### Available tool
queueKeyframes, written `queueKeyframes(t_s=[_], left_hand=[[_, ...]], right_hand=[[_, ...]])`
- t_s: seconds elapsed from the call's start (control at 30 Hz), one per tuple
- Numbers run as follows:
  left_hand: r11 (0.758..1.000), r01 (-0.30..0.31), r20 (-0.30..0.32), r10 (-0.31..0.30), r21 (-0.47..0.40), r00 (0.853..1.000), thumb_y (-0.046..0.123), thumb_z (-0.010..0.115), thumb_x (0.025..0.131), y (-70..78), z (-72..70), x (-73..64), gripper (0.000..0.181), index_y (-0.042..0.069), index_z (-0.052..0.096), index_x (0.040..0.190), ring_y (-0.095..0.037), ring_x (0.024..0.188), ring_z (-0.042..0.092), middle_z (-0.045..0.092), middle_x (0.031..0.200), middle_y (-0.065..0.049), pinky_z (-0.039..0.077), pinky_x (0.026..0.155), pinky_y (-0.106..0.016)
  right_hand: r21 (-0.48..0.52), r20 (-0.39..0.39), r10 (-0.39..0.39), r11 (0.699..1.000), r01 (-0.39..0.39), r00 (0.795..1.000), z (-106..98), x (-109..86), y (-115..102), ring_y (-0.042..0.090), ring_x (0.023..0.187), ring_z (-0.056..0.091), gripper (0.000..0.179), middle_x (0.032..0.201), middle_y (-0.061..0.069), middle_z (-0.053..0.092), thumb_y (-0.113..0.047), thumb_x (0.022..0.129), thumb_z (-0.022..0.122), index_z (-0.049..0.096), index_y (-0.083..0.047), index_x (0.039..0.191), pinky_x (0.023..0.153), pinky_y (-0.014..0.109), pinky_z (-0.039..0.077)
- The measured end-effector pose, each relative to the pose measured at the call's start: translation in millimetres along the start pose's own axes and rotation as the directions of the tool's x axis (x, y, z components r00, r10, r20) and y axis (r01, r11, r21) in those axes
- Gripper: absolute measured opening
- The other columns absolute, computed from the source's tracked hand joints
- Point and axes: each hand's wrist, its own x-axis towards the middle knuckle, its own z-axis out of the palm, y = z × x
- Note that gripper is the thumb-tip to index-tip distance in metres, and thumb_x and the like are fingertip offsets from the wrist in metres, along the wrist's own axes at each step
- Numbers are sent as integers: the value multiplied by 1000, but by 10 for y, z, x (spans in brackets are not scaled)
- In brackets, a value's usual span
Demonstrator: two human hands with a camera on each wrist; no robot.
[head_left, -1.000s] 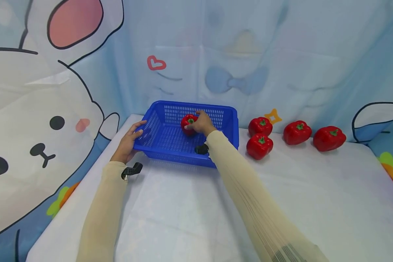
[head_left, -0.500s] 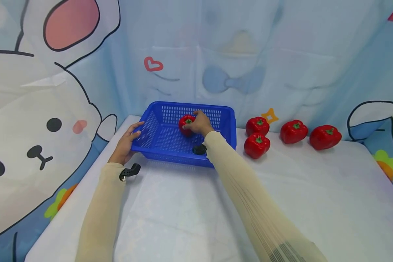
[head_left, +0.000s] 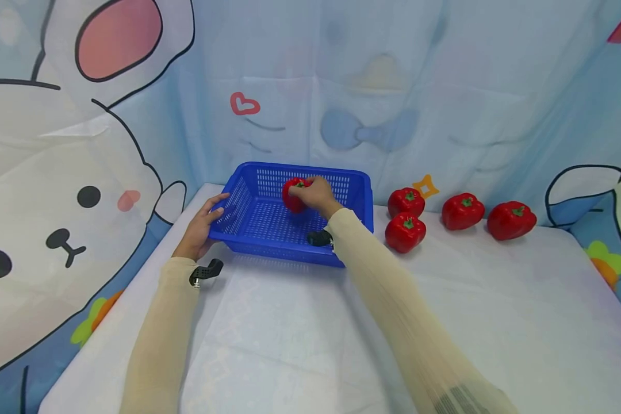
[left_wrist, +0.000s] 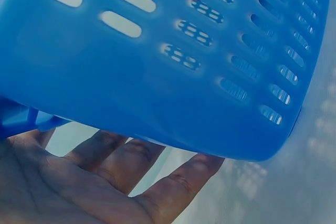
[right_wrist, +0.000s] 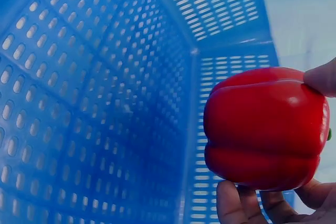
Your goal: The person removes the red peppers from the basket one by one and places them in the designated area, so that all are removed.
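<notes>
A blue perforated plastic basket point(head_left: 274, 250) stands at the back of the white table. Inside it, my right hand point(head_left: 318, 195) grips a red bell pepper point(head_left: 291, 199) with a green stem. The right wrist view shows the thumb at one side of this pepper point(right_wrist: 262, 129) and curled fingertips point(right_wrist: 230, 200) at the other, with the basket's perforated floor beside it. At the basket's left side, my left hand point(head_left: 195, 230) touches the rim with its fingers extended. In the left wrist view, those fingers point(left_wrist: 181, 182) reach behind the lower edge of the blue wall.
Several more red bell peppers lie right of the basket: two close to it, one at the back point(head_left: 406, 202) and one in front point(head_left: 405, 232), then another point(head_left: 463, 211) and one farthest right point(head_left: 511, 220). A printed cloth backdrop point(head_left: 269, 46) hangs right behind the table point(head_left: 269, 345).
The gripped pepper has tilted and risen slightly inside the basket as my right hand shifted a little. My left hand stays at the basket's left side. The head view has shifted slightly.
</notes>
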Motion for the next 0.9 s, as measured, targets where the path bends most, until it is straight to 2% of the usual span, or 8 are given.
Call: queueKeyframes(t_s=[0.1,0.27,0.37,0.5,0.6,0.73,0.9], left_hand=[[1000,5,3,-5,1,1000,26,36,107,8,-1,-4,42,38,41,147,-36,132,40,22,160,-11,55,76,-29],[1000,14,4,-14,2,1000,26,36,107,28,-5,-13,42,38,40,147,-37,133,39,22,160,-11,55,76,-29],[1000,20,4,-20,10,1000,26,36,107,43,-16,-16,43,39,39,147,-38,136,37,20,161,-10,54,83,-34],[1000,14,13,-14,18,1000,27,35,107,50,-11,-12,43,38,39,148,-38,137,35,18,162,-10,52,85,-34],[1000,5,24,-5,5,1000,26,36,107,46,9,-2,43,37,39,148,-37,134,37,20,161,-12,54,78,-29],[1000,10,19,-10,-1,1000,26,35,107,40,21,1,42,38,40,147,-36,133,38,22,160,-12,55,80,-32],[1000,20,7,-20,5,1000,26,35,107,36,6,-24,42,40,40,147,-37,138,34,19,162,-10,45,102,-49]], right_hand=[[49,-1,-34,998,34,999,-55,-44,-21,31,125,56,72,142,17,50,-28,85,70,41,-1,145,101,42,52],[77,-3,-82,994,82,997,-193,-175,-75,30,124,55,73,142,15,50,-31,86,70,40,-4,146,99,43,53],[92,2,-89,992,89,996,-275,-277,-138,30,125,54,73,143,13,49,-34,86,71,41,-6,146,99,44,52],[159,22,-93,983,89,995,-362,-459,-182,32,126,54,68,144,12,47,-28,86,72,43,-8,144,97,45,53],[191,28,-129,974,121,991,-431,-656,-168,32,126,54,66,143,12,46,-23,86,73,43,-9,143,94,46,55],[107,7,-200,974,198,980,-529,-962,-113,32,126,52,68,143,12,45,-21,84,75,42,-13,143,93,47,55],[16,-46,-300,953,301,953,-647,-1322,35,31,126,50,71,144,11,43,-18,82,76,40,-17,143,90,48,56]])
